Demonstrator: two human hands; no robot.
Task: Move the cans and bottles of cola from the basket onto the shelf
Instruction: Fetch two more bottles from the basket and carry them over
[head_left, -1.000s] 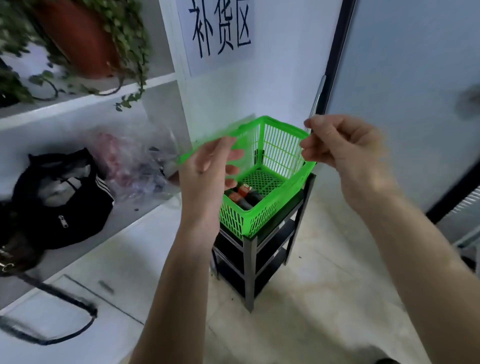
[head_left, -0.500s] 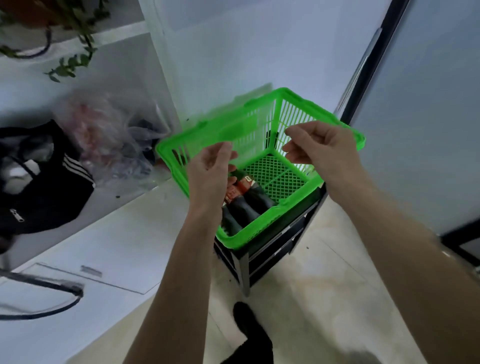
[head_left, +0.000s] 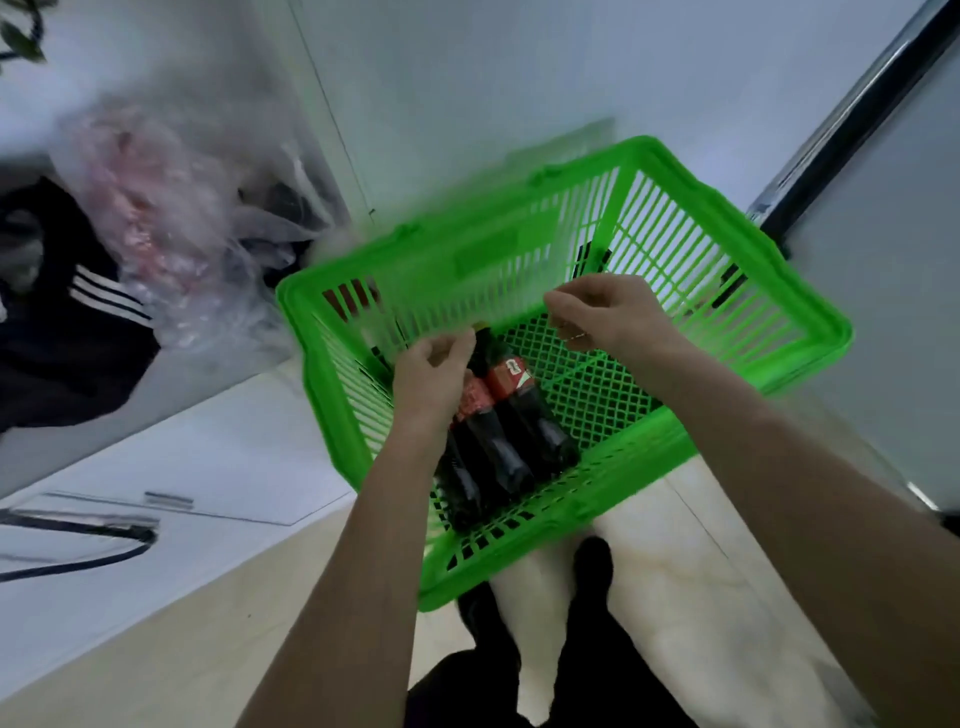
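A bright green plastic basket stands in the middle of the view. Dark cola bottles with red labels lie side by side in its near left corner. My left hand hovers just above the bottles' necks with its fingers loosely curled and nothing in them. Over the basket's middle my right hand is also loosely curled and holds nothing. The basket's far side and handle are blurred. No cans show.
A white shelf unit stands at the left with a black bag and a clear plastic bag on it. A white wall and a dark door frame lie behind. My legs and dark shoes are on the pale floor below.
The view has tilted down and closer to the basket. Both hands have dropped from rim height into the basket, the left one down to the bottles.
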